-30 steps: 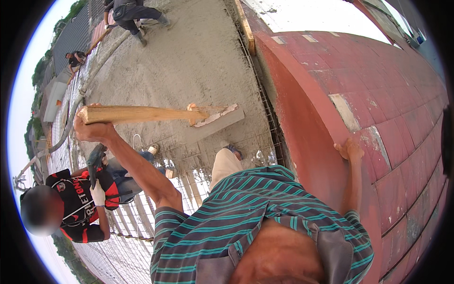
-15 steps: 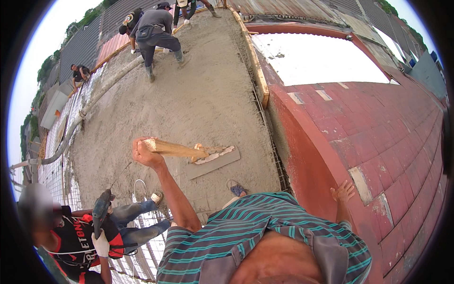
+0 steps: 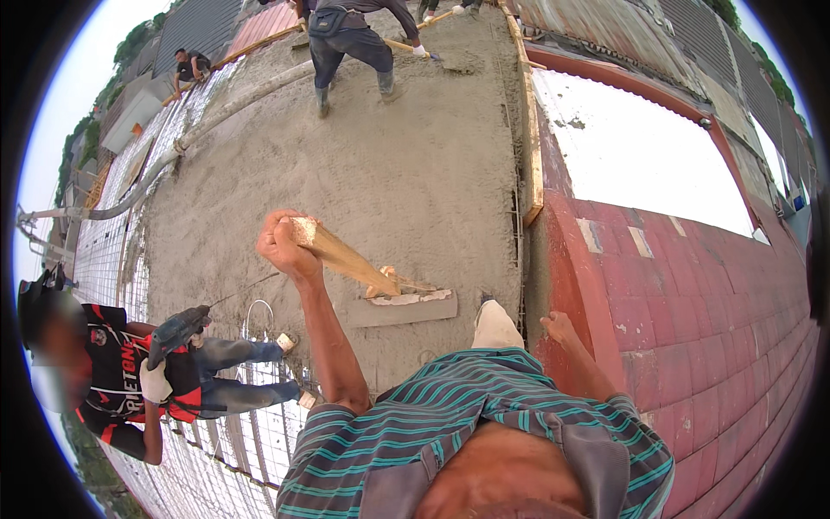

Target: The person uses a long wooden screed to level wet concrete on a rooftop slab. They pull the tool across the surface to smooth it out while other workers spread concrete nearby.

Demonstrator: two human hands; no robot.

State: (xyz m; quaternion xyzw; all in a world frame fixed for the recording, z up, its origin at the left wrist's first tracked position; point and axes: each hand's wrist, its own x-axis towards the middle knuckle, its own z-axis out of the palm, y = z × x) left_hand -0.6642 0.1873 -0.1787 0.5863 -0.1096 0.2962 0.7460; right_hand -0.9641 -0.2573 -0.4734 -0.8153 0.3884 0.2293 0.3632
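Note:
My left hand [image 3: 290,245] is closed around the end of a thick wooden handle [image 3: 346,258]. This handle slants down to a long, flat concrete float [image 3: 405,312], whose grey blade rests on wet concrete [image 3: 363,164]. Crusted mortar shows along the float's far edge. At my right, low beside the red wall [image 3: 596,290], my right hand [image 3: 558,329] has its fingers curled in, with nothing visible in them. One of my legs in pale trousers [image 3: 497,325] stands between the float and the wall.
At left, a co-worker [image 3: 112,363] holds a power tool [image 3: 177,333] with a long thin rod, near a steel mesh [image 3: 251,441]. A thick hose [image 3: 246,99] crosses the concrete's left side. Other people [image 3: 354,48] work at the far end. A timber board [image 3: 529,156] edges the right.
My right hand has come in from the red roof toward my body, its spread fingers now curled. My left hand and the float have shifted slightly right. The view has swung left.

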